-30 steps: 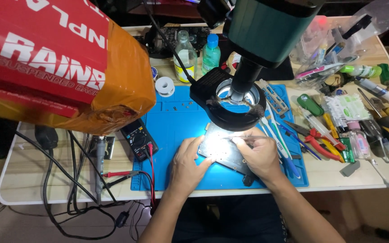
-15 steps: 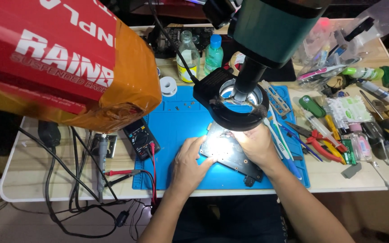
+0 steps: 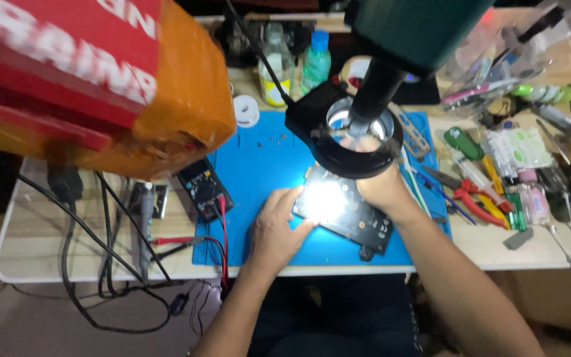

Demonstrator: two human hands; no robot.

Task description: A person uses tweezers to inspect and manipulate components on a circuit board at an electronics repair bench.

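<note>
We rest both hands on a dark circuit board (image 3: 355, 221) lying on the blue mat (image 3: 266, 165) under the microscope's ring light (image 3: 345, 135). Our left hand (image 3: 275, 228) presses its fingers against the board's left edge; our right hand (image 3: 381, 188) grips its upper right side. A multimeter (image 3: 204, 188) sits just left on the bench (image 3: 54, 238).

- Looking matt and rubbery: blue mat (image 3: 259, 172).
- Gleaming under bright glare: dark circuit board (image 3: 355, 215).
- Showing glossy black plastic: ring light (image 3: 318, 142).
- Shining as smooth, wrinkled film: orange wrapping (image 3: 180, 106).
- Appearing pale, smooth laminate: desk (image 3: 67, 244).
- Glinting clear plastic: bottles (image 3: 277, 63).
</note>
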